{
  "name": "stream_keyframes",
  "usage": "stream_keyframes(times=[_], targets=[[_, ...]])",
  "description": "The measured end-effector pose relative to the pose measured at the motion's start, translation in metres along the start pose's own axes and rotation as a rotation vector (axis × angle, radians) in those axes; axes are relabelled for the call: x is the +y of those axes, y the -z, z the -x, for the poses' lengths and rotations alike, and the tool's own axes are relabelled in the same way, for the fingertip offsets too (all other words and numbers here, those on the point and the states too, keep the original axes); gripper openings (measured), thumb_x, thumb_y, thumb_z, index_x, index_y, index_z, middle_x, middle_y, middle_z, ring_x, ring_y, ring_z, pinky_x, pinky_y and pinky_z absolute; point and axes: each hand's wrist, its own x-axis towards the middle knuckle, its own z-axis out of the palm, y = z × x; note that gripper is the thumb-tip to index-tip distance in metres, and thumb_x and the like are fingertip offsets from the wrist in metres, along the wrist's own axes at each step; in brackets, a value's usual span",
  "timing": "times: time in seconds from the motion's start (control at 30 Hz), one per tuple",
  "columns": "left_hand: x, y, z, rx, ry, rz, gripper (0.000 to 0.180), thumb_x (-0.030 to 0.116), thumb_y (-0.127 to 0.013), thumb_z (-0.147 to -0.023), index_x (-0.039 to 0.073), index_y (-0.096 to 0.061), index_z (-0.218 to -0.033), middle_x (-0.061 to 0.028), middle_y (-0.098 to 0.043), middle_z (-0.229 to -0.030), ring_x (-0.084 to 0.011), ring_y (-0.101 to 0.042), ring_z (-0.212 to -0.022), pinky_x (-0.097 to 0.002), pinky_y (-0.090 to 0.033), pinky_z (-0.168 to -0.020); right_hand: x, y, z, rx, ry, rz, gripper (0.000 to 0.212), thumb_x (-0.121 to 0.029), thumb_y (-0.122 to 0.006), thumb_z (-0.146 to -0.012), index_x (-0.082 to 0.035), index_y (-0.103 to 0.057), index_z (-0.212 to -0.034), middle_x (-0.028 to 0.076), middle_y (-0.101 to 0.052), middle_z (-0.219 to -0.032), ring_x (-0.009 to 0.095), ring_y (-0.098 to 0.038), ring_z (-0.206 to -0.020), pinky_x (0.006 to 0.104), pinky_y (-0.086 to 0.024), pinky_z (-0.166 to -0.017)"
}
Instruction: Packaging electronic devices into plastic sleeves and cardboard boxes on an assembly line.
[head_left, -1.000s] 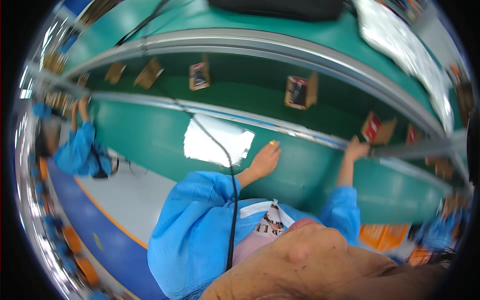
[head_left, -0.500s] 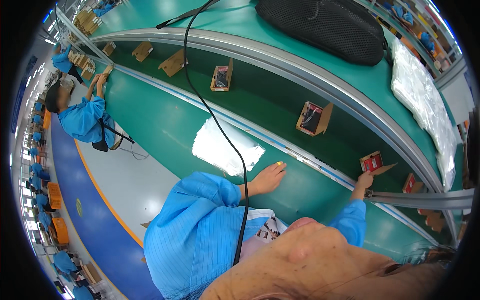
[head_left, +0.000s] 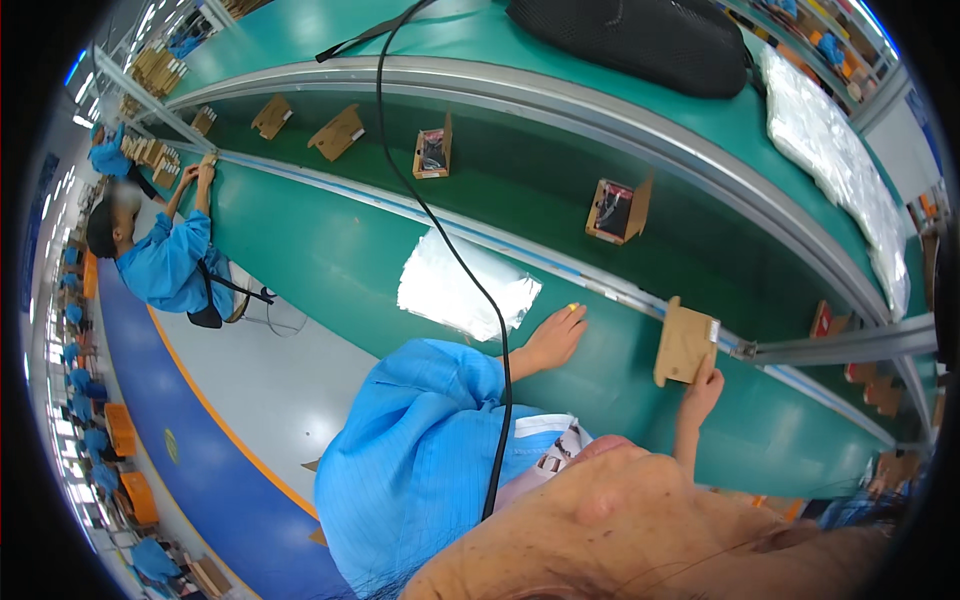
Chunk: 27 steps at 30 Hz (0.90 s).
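My right hand grips a small brown cardboard box by its edge above the green bench. The lid side of the box faces up and a white label shows near its edge. My left hand rests on the bench top with its fingers stretched out, holding nothing; one fingertip has a yellow cover. Beside it lies a stack of clear plastic bags. Behind the rail, an open box with a dark item inside sits in the sunken channel.
More open boxes stand along the channel. A metal post crosses at the right. A black cable hangs across the view. On the upper shelf are a black mesh case and plastic bags. A co-worker sits at the left.
My right hand has drawn a box out of the channel, over the rail and toward me; its lid now covers the red contents. My left hand has shifted slightly.
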Motion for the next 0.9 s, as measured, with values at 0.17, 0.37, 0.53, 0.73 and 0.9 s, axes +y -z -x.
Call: stream_keyframes(times=[0.17, 0.37, 0.53, 0.73, 0.9], targets=[[-0.011, -0.012, 0.004, -0.015, 0.02, -0.116, 0.037, 0.009, -0.056, -0.077, -0.003, -0.054, -0.112, -0.0235, -0.046, -0.131, -0.0384, -0.044, -0.121, -0.0439, -0.037, -0.104, 0.001, -0.01, 0.053, 0.085, 1.02, 0.75, 0.047, -0.012, -0.066, -0.078, -0.013, -0.057, -0.124, 0.019, -0.055, -0.112, 0.034, -0.055, -0.093, 0.0406, -0.046, -0.081], [0.009, 0.02, 0.001, 0.051, 0.064, 0.004, 0.038, 0.009, -0.061, -0.078, 0.0, -0.054, -0.114, -0.02, -0.046, -0.131, -0.0384, -0.043, -0.121, -0.0441, -0.037, -0.103, 0.017, 0.007, 0.058, 0.099, 0.66, 0.436, 0.058, 0.0, -0.059, -0.08, -0.018, -0.05, -0.134, 0.018, -0.054, -0.119, 0.033, -0.055, -0.099, 0.0387, -0.046, -0.086], [0.006, 0.052, 0.018, -0.026, 0.348, -0.278, 0.056, 0.025, -0.058, -0.083, -0.009, -0.044, -0.126, -0.0253, -0.04, -0.137, -0.0401, -0.033, -0.129, -0.0479, -0.025, -0.109, 0.079, 0.049, 0.04, 0.197, 0.003, -0.215, 0.022, -0.022, -0.055, -0.093, -0.003, -0.058, -0.103, 0.008, -0.059, -0.089, 0.014, -0.056, -0.072, 0.0294, -0.048, -0.06], [0.057, 0.026, 0.035, -0.373, 0.167, -0.342, 0.075, 0.044, -0.056, -0.086, -0.008, -0.035, -0.136, -0.0313, -0.029, -0.142, -0.0425, -0.024, -0.136, -0.0503, -0.018, -0.112, 0.106, 0.099, 0.076, -0.095, -0.473, 0.118, 0.033, -0.034, -0.059, -0.09, -0.002, -0.059, -0.08, 0.004, -0.058, -0.063, 0.009, -0.045, -0.044, 0.0221, -0.035, -0.038], [0.074, 0.018, 0.032, -0.299, -0.078, -0.17, 0.067, 0.031, -0.066, -0.079, -0.007, -0.042, -0.129, -0.0293, -0.034, -0.139, -0.043, -0.03, -0.132, -0.0471, -0.029, -0.108, 0.026, 0.05, 0.079, -0.473, 0.012, 0.222, 0.032, -0.033, -0.061, -0.088, -0.003, -0.062, -0.079, 0.007, -0.06, -0.059, 0.018, -0.056, -0.049, 0.0307, -0.043, -0.046]])
